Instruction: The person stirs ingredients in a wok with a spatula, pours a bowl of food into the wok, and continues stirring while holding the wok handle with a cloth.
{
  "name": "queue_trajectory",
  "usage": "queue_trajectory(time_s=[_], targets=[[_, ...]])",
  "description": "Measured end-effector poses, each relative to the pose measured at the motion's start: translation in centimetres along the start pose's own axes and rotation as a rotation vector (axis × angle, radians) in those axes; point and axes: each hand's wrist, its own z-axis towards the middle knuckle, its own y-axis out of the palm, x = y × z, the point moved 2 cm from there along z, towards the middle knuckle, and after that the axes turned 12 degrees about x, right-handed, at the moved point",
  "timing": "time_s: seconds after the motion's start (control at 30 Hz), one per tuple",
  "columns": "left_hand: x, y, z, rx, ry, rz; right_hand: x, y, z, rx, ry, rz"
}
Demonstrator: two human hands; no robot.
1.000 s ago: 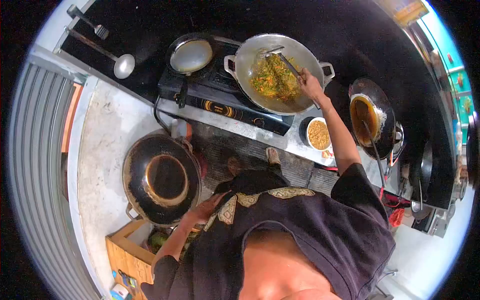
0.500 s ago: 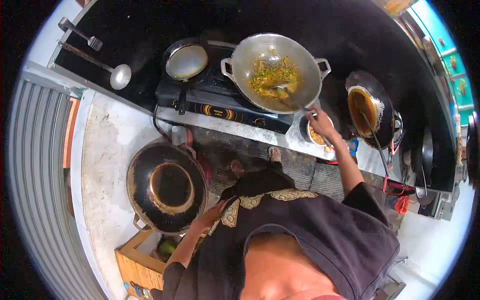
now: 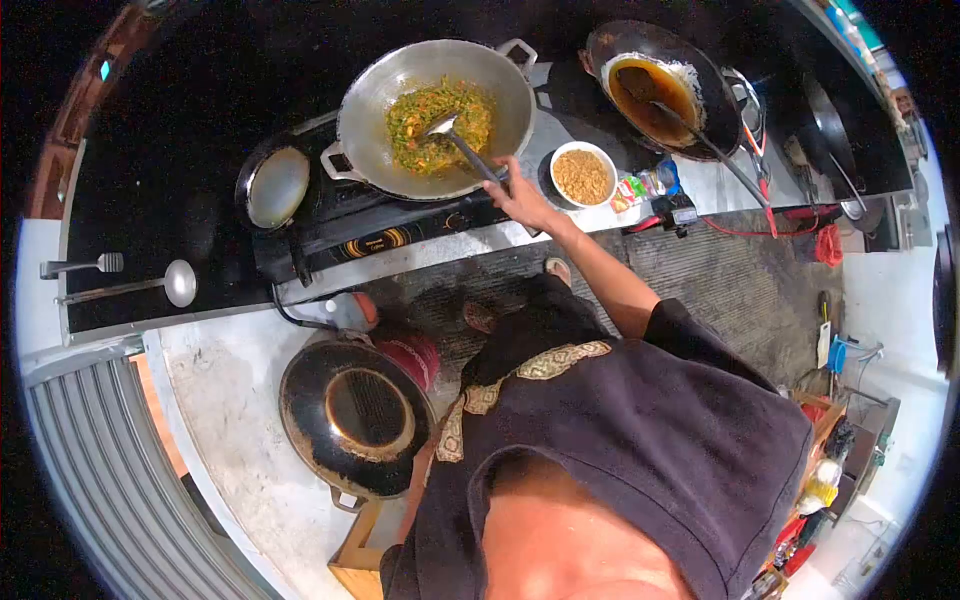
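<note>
My right hand [image 3: 515, 195] grips the handle of a metal spatula [image 3: 455, 140] whose blade rests in the green and orange stir-fry [image 3: 440, 105] inside a silver wok [image 3: 365, 95] on the black stove [image 3: 380, 235]. Only my left forearm [image 3: 415, 500] shows, between my dark shirt and a large black wok [image 3: 355, 415] standing low on my left. The left hand itself is hidden behind the shirt.
A white bowl of brown crumbs [image 3: 583, 175] sits right of the stove. Beyond it is a dark wok of brown oil [image 3: 655, 85] with a ladle in it. A small pan [image 3: 278, 187] shares the stove. A ladle [image 3: 180, 283] and a turner [image 3: 100, 263] lie on the black counter.
The view has swung, shifting everything up and left. My right hand has drawn the spatula back from the wok's far side to its near rim. My left hand has slipped out of sight.
</note>
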Motion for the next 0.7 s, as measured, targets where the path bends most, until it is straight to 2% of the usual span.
queue_trajectory(time_s=[0.03,0.17,0.23,0.27,0.4,0.47,0.53,0.57,0.63,0.7], targets=[[0.2,0.2,0.1,0.005,-0.012,0.006,0.2,-0.6,-0.1,0.03,0.008,0.039],[1.1,1.0,0.3,0.026,-0.068,0.028,4.9,-5.5,-1.1,0.203,0.325,0.514],[1.5,1.7,0.3,0.053,-0.113,0.027,6.5,-6.3,-1.9,-0.083,0.697,0.985],[1.8,2.2,0.2,0.071,-0.137,0.02,6.1,-6.3,-2.3,-0.186,0.715,1.119],[3.4,4.1,0.0,0.124,-0.22,0.029,2.3,-5.4,-1.8,-0.374,0.65,1.232],[4.1,4.4,0.6,0.125,-0.246,0.064,2.5,-5.2,-2.3,-0.318,0.671,1.13],[4.6,4.0,1.4,0.122,-0.26,0.12,6.8,-5.7,-3.5,-0.281,0.695,1.021],[4.8,3.8,2.0,0.123,-0.266,0.145,9.8,-6.4,-4.5,-0.236,0.824,0.995],[5.6,2.7,3.0,0.156,-0.278,0.205,16.0,-7.7,-6.3,-0.014,0.961,0.881],[7.9,1.4,4.3,0.205,-0.288,0.233,21.9,-9.0,-7.2,-0.005,1.032,1.003]])
